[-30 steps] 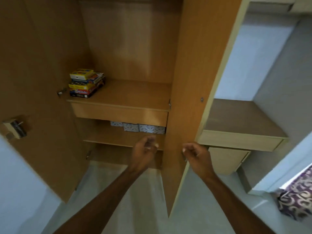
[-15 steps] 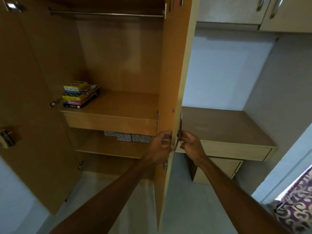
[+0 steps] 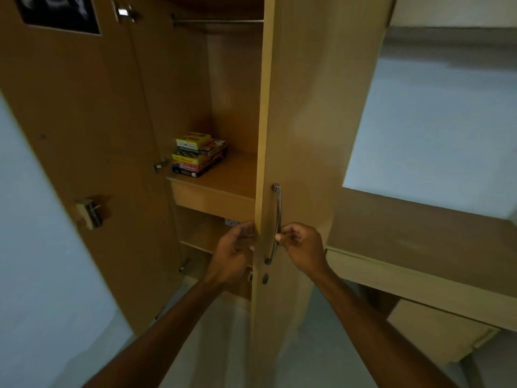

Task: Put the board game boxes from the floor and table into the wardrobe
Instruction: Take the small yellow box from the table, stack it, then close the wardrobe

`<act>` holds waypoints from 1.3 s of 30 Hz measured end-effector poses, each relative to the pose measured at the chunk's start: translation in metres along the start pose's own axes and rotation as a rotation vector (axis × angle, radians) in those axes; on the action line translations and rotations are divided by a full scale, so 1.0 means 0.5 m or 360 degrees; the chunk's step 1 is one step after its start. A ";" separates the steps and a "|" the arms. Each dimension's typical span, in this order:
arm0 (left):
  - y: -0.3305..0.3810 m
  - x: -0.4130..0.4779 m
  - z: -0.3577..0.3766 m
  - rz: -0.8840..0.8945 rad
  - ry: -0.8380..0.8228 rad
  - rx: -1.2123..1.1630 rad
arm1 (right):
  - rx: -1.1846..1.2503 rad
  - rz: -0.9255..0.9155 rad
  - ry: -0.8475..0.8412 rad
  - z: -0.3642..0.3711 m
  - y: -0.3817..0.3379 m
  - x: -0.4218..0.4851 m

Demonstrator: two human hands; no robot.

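Open wooden wardrobe (image 3: 232, 79), left door (image 3: 84, 135) swung wide, right door (image 3: 307, 107) standing nearly edge-on in mid-view. Wooden desk (image 3: 419, 228) just beside it on the right. Inside, below the hanging rail (image 3: 218, 21), 1 shelf (image 3: 232, 177) carrying a stack of board game boxes (image 3: 199, 154) at its left end, perhaps 4, too blurred to count surely. Hands apart, 1 on each side of the right door: left hand (image 3: 233, 253) curled round the door's edge, right hand (image 3: 303, 249) pinching the lower part of the metal handle (image 3: 277, 214) between thumb and fingers.
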State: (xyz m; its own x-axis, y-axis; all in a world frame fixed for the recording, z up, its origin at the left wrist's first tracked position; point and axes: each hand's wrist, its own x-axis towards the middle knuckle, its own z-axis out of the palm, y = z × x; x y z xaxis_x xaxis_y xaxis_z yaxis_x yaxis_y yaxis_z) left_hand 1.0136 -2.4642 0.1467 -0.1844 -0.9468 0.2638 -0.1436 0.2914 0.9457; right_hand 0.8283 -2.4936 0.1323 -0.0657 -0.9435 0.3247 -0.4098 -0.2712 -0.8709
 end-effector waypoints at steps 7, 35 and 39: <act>-0.087 0.200 -0.170 -0.0073 0.0064 0.0014 | -0.0172 -0.0081 0.0023 0.194 0.003 0.193; -0.237 0.783 -0.275 -0.0288 -0.0175 -0.0244 | -0.0570 0.0038 0.0238 0.365 0.115 0.723; -0.244 0.801 -0.271 -0.0270 -0.0216 -0.0271 | -0.0567 0.0020 0.0248 0.363 0.120 0.737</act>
State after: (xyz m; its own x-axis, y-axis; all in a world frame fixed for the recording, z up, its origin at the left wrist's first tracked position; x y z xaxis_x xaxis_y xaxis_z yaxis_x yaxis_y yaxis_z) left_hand 1.0891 -2.8974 0.1624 -0.3017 -0.9499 0.0818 -0.0200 0.0921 0.9955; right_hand 0.9447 -2.8922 0.1329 -0.1987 -0.8987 0.3909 -0.6968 -0.1509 -0.7012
